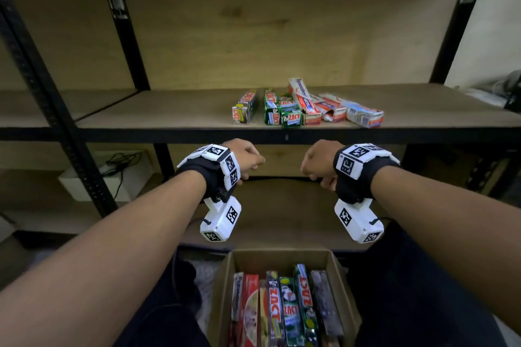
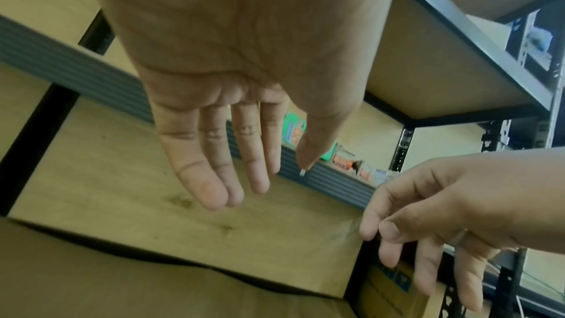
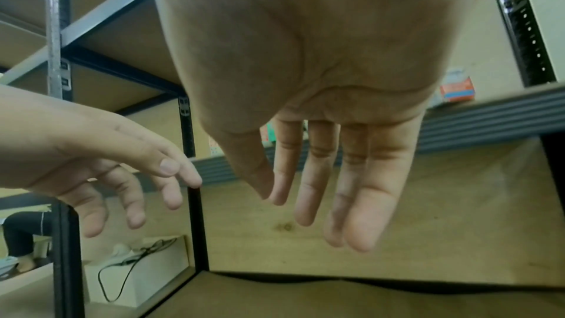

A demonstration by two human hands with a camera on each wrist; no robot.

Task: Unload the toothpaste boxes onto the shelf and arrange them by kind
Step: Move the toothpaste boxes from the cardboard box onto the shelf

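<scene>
Both hands hang empty in front of the shelf edge, fingers relaxed and pointing down. My left hand point(image 1: 250, 165) point(image 2: 269, 178) and my right hand point(image 1: 312, 168) point(image 3: 302, 207) are level with each other, a hand's width apart, below the middle shelf point(image 1: 169, 113). On that shelf lie a red and silver toothpaste box point(image 1: 244, 107), green ZACT boxes point(image 1: 277, 110) beside it, and a loose heap of white and red boxes point(image 1: 324, 105) to the right. Below my arms, an open cardboard carton point(image 1: 279, 254) holds several more toothpaste boxes point(image 1: 284, 310) standing on end.
Black metal uprights point(image 1: 56, 110) frame the shelving at left and right. A lower shelf board point(image 1: 282, 205) lies behind my hands. At lower left a white block point(image 1: 93, 180) with a black cable sits on it. The shelf's left half is bare wood.
</scene>
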